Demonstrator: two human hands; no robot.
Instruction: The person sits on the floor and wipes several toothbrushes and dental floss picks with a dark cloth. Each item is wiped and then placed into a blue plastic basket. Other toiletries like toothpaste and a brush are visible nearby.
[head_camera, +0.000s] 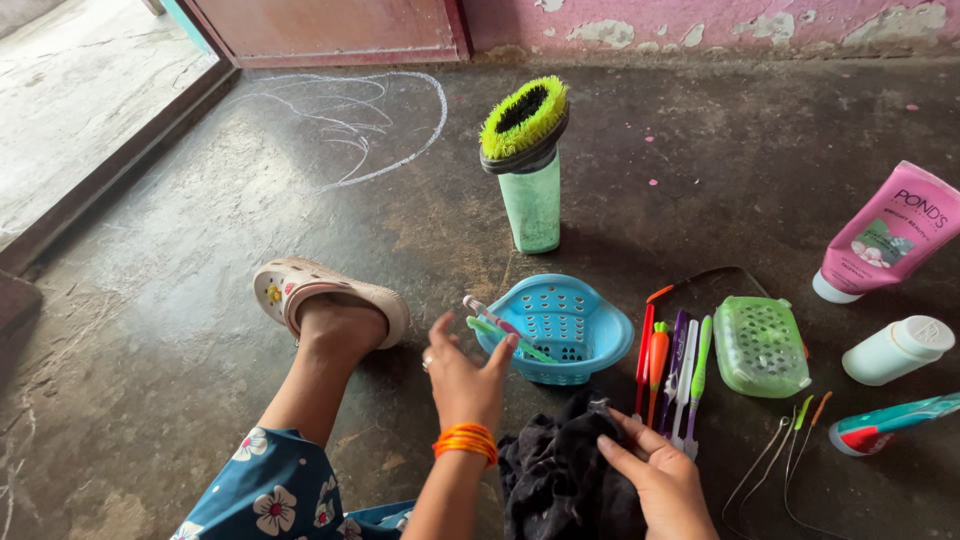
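My left hand (463, 378), with orange bangles at the wrist, holds two toothbrushes (497, 329), one green and one pink-and-white, at the rim of a small blue perforated basket (590, 345). My right hand (655, 470) rests on a black cloth (555, 475) lying on the floor just below the basket. A row of several coloured toothbrushes (672, 370) lies right beside the right hand's fingers.
A green cup with a green-and-black scrub brush (525, 125) on top stands behind the basket. To the right lie a green soap case (760, 345), pink tube (885, 235), white bottle (897, 350), toothpaste tube (890, 422) and thin wire scrapers (790, 460). My sandalled foot (330, 300) is at left.
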